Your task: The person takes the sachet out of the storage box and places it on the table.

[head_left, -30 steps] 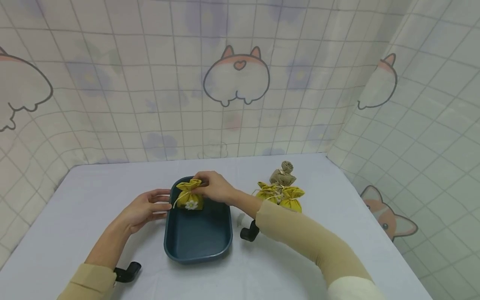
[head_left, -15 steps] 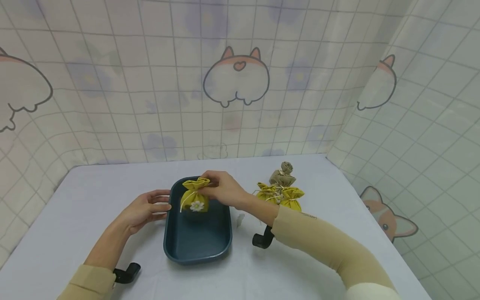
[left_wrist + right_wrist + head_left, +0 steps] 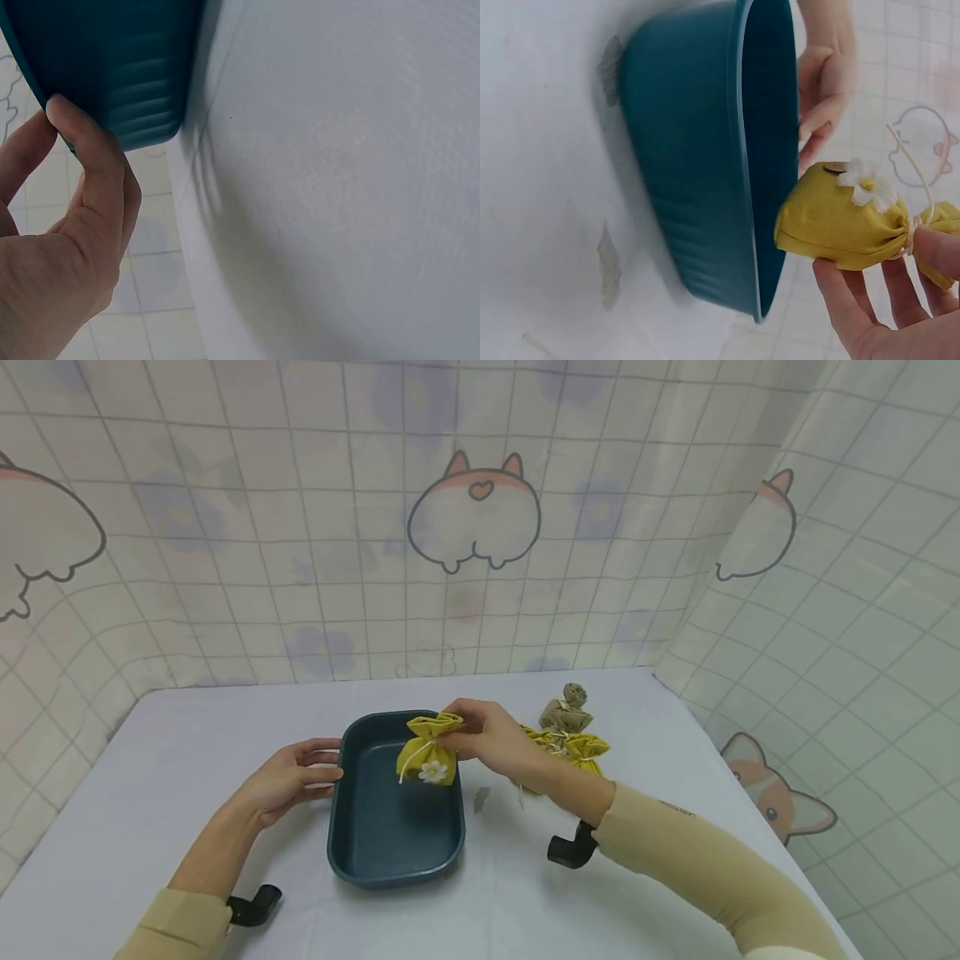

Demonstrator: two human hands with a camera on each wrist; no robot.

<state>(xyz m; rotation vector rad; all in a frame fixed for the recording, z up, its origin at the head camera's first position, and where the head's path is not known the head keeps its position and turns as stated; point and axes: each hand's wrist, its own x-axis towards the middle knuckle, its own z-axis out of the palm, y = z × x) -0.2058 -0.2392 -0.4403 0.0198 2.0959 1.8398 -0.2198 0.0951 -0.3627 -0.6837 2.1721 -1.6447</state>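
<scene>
A yellow drawstring pouch (image 3: 427,755) with a white cloth flower hangs upright over the right side of a dark blue-green tray (image 3: 393,870). My right hand (image 3: 504,743) pinches the pouch at its gathered neck; the right wrist view shows the pouch (image 3: 832,225) clear of the tray's rim, with cord around its neck. At the tray's left rim, my left hand (image 3: 287,779) rests with extended, spread fingers. The left wrist view shows its fingertips touching the tray wall (image 3: 135,82).
Right of the tray sit more yellow pouches (image 3: 587,750), partly hidden behind my right forearm. A taupe tied pouch (image 3: 566,714) stands behind them. Everything lies on a white-covered table (image 3: 247,718) backed by a grid-patterned curtain (image 3: 337,602).
My right hand has lifted the yellow pouch from the tray's back left corner and carried it rightward to the right rim. The left hand and the tray stay where they were.
</scene>
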